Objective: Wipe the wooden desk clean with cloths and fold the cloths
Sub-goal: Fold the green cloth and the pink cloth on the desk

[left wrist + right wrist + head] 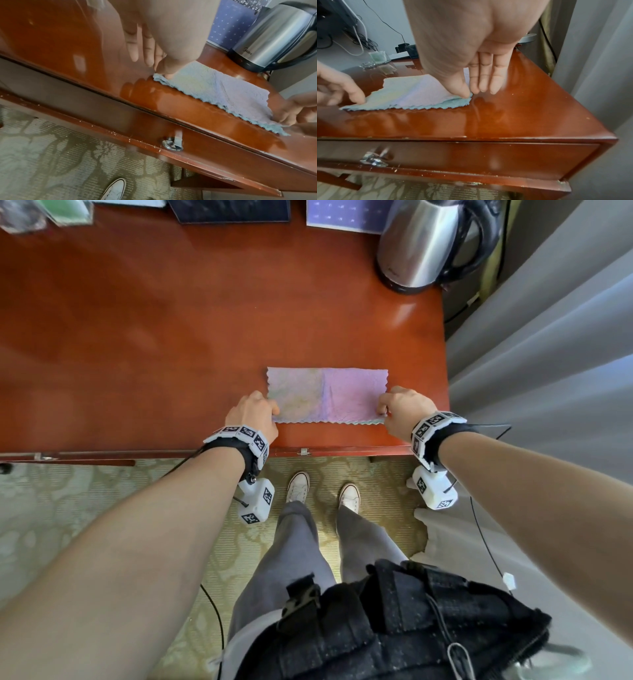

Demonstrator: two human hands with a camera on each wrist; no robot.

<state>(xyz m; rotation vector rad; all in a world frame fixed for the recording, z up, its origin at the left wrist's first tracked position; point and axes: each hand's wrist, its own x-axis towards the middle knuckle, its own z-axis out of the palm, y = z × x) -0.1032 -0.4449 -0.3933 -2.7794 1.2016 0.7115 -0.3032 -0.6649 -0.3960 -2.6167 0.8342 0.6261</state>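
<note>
A pastel microfibre cloth [327, 395], lilac on its right half and yellow-green on its left, lies folded into a rectangle on the glossy reddish wooden desk [154, 337], near the front edge and toward the desk's right end; a teal underlayer shows along its near scalloped edge in the right wrist view. The left hand [253, 414] pinches the cloth's near-left corner between thumb and forefinger, its other fingers stretched out above the wood; the right hand [404, 410] pinches the near-right corner the same way, thumb pressed to the forefinger over the fabric, the remaining three fingers straight and pointing down at the desktop just beside the cloth. The right corner appears slightly lifted off the surface, though the blur makes that hard to confirm; the rest of the cloth lies flat.

A stainless-steel electric kettle [431, 241] with a black handle stands on its base at the far right corner, well apart from the cloth; a blue calendar card [346, 215] and a dark booklet [229, 210] sit along the back edge. A drawer with a metal ring pull [172, 145] runs under the desktop; grey curtains [548, 337] hang at the right; white sneakers [298, 482] stand on patterned carpet below.
</note>
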